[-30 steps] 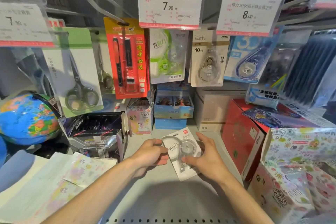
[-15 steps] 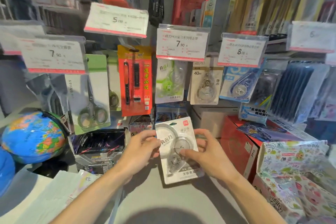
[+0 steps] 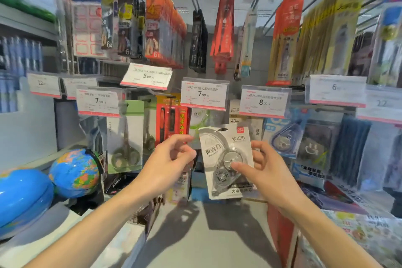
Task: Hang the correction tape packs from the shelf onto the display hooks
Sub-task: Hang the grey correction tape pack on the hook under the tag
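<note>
Now right hand (image 3: 264, 172) pinches correction tape pack (image 3: 226, 159) upright below 7.90 price tag (image 3: 204, 93); left hand (image 3: 171, 161) fingers loosely curled, holding nothing.

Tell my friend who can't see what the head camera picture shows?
A right hand holds a grey correction tape pack up by the shop hooks. The left hand is just beside it, under a 7.90 price tag.

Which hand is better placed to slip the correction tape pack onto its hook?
Right. The right hand pinches the correction tape pack upright just below the 7.90 price tag; the left hand holds nothing beside it.
</note>
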Tool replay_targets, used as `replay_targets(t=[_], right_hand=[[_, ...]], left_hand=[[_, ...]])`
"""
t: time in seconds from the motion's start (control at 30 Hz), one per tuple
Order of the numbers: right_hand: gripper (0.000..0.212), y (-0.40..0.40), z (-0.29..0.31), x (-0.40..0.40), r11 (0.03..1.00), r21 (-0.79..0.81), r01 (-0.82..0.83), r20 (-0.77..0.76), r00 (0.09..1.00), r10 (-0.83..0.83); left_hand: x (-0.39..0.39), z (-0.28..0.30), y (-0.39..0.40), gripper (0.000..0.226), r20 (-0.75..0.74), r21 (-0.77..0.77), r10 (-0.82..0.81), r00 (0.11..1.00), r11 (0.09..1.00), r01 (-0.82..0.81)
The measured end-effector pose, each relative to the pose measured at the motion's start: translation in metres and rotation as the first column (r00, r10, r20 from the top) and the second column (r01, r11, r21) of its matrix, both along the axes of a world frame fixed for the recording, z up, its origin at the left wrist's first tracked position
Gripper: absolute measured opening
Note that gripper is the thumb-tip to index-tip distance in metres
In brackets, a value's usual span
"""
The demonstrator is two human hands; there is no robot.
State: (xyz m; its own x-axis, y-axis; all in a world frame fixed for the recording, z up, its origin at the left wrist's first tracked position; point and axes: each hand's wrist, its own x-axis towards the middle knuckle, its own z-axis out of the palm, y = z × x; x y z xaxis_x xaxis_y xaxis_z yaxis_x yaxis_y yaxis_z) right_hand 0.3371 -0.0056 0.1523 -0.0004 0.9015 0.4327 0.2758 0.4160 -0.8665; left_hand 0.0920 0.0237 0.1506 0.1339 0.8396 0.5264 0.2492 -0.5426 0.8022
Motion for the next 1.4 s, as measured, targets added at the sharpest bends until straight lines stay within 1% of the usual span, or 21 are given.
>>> replay_targets(t=[0.2, 0.33, 0.4, 0.47, 0.5, 0.67, 0.83, 1.0, 1.2, 1.4], right_hand=[[0.045, 0.009, 0.008, 0.012, 0.997, 0.06, -0.053, 0.041, 0.998, 0.051], [0.046, 0.016, 0.01, 0.009, 0.994, 0.081, -0.075, 0.031, 0.997, 0.073], [0.046, 0.018, 0.01, 0.008, 0.992, 0.089, -0.086, 0.012, 0.996, 0.086], [0.045, 0.018, 0.01, 0.008, 0.99, 0.098, -0.096, -0.002, 0.995, 0.097], [0.044, 0.018, 0.009, 0.008, 0.989, 0.103, -0.101, -0.005, 0.995, 0.102], [0.044, 0.013, 0.001, -0.001, 0.984, 0.156, -0.09, -0.012, 0.996, 0.093], [0.044, 0.013, 0.009, -0.019, 0.975, 0.211, -0.073, 0.004, 0.997, 0.073], [0.041, 0.022, 0.02, -0.035, 0.968, 0.247, -0.05, -0.017, 0.998, 0.056], [0.041, 0.033, 0.025, -0.042, 0.983, 0.181, -0.016, -0.051, 0.998, 0.026], [0.035, 0.042, 0.029, -0.051, 0.984, 0.18, -0.015, -0.108, 0.994, 0.035]], left_hand=[[0.015, 0.031, -0.006, 0.037, -0.005, 0.067, 0.095, 0.995, 0.993, -0.095], [0.019, 0.043, -0.007, 0.049, 0.066, 0.006, 0.108, 0.992, 0.994, -0.109], [0.02, 0.046, -0.007, 0.046, 0.112, -0.002, 0.1, 0.989, 0.995, -0.1], [0.018, 0.047, -0.008, 0.039, 0.139, 0.018, 0.09, 0.986, 0.995, -0.094], [0.016, 0.046, -0.01, 0.039, 0.141, 0.035, 0.089, 0.986, 0.995, -0.095], [0.011, 0.05, -0.023, 0.047, 0.097, 0.146, 0.122, 0.988, 0.98, -0.135], [0.006, 0.071, -0.035, 0.042, 0.083, 0.221, 0.14, 0.987, 0.963, -0.155], [-0.001, 0.082, -0.038, 0.041, 0.05, 0.229, 0.18, 0.982, 0.955, -0.187], [-0.006, 0.084, -0.039, 0.041, -0.008, 0.225, 0.21, 0.978, 0.953, -0.203], [-0.006, 0.083, -0.037, 0.042, -0.019, 0.215, 0.224, 0.974, 0.953, -0.215]])
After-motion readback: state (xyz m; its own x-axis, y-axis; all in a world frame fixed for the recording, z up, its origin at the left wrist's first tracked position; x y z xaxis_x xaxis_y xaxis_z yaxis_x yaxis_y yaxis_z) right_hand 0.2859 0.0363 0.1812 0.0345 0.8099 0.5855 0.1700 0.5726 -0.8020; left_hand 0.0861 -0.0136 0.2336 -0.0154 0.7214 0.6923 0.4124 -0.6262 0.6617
